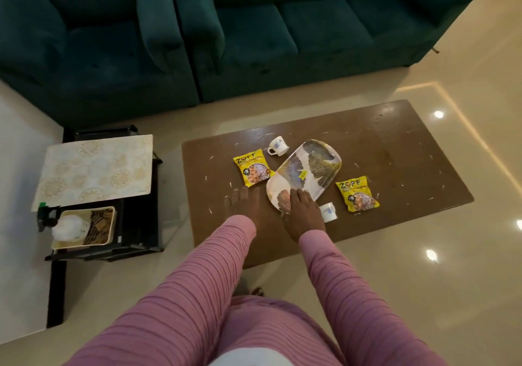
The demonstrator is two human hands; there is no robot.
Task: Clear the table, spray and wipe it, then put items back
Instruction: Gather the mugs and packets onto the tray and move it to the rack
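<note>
The brown table (381, 139) carries a leaf-patterned tray (310, 167) lying slantwise, a yellow snack packet (253, 171) on its left, a second yellow packet (357, 195) on its right, a white cup (278, 145) just beyond it, a second cup (328, 212) by its near end, and white flecks (429, 159) scattered about.

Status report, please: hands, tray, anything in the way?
Left hand flat on table. Right hand on near end of tray, tray lying on table. Packets and cups close around it.
</note>
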